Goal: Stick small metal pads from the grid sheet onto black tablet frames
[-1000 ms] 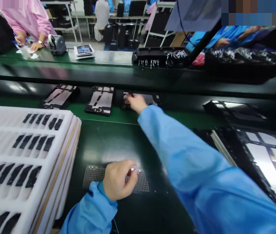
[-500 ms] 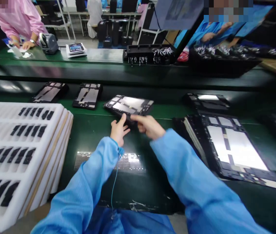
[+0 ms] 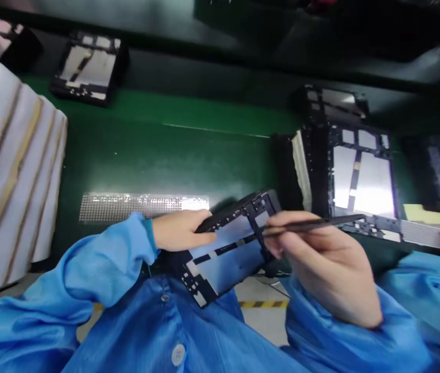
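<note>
While the left hand (image 3: 183,230) grips the edge of a dark-framed panel unit (image 3: 228,243), just right of the dotted silver strip (image 3: 107,207) and nearer the wearer, the right hand (image 3: 324,264) pinches a slim dark tool (image 3: 313,224) at the unit's right end — whether tool and unit touch, I cannot tell. Left of the strip stands a white foam stack (image 3: 18,171); well right of the strip — a similar unit (image 3: 377,181).

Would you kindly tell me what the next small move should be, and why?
Perhaps ease the device fully onto the bench with the left hand: its near corner appears over the blue smock, while the right hand is occupied with a slim dark tool.
</note>
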`<control>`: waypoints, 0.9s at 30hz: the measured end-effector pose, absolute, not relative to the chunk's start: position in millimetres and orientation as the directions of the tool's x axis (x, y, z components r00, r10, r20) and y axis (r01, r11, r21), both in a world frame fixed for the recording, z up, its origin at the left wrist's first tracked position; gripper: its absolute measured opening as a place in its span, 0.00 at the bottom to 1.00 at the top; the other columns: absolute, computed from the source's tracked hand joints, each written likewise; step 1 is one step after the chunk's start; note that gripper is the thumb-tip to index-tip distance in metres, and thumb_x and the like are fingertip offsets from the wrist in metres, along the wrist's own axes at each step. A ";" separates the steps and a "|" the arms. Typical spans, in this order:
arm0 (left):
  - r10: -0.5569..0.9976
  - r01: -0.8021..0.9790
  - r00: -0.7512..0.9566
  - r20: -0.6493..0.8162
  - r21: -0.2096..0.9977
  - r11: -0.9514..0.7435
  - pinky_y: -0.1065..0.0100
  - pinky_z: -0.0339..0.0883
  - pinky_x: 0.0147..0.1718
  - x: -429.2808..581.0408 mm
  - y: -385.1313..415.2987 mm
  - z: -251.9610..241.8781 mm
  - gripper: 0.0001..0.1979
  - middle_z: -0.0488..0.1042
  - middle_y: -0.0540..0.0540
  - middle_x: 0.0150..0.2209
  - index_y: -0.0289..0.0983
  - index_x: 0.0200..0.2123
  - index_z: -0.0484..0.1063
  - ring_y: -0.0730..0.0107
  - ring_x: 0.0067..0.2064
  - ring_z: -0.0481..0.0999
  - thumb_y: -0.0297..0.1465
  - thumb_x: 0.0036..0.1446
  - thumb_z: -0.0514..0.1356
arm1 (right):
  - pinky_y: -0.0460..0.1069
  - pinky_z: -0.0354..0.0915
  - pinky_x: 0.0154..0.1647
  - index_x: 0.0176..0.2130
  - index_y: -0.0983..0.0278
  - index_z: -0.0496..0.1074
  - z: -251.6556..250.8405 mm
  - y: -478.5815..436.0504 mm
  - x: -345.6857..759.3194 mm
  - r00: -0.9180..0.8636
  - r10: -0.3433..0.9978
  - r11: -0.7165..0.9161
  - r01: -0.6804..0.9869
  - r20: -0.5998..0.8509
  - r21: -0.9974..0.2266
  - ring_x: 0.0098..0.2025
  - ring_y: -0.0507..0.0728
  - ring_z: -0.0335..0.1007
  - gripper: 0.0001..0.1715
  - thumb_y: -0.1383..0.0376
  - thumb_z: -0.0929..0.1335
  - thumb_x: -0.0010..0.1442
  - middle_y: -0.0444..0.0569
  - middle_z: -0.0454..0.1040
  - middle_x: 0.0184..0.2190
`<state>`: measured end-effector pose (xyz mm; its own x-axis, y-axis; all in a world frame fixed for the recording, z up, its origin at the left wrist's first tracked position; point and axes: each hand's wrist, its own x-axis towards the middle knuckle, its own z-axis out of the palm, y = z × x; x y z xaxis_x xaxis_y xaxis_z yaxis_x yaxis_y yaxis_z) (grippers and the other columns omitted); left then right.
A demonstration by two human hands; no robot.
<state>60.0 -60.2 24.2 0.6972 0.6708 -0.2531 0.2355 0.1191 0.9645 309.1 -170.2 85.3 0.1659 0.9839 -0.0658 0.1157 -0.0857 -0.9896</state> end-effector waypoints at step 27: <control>0.588 0.639 0.753 -0.296 0.543 -0.545 0.46 0.73 0.61 18.7 2.6 19.5 0.09 0.69 0.59 0.27 0.33 0.40 0.83 0.58 0.46 0.88 0.33 0.65 0.64 | 0.57 0.85 0.58 0.51 0.57 0.83 30.4 -82.8 265.4 -0.416 0.905 0.139 0.481 -0.085 -0.866 0.52 0.61 0.89 0.07 0.58 0.74 0.77 0.47 0.89 0.49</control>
<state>18.7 2.6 19.5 0.7526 0.5881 -0.2962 0.6393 -0.5446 0.5429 265.4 -82.8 30.4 -0.4159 0.9054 -0.0850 0.4807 0.1395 -0.8657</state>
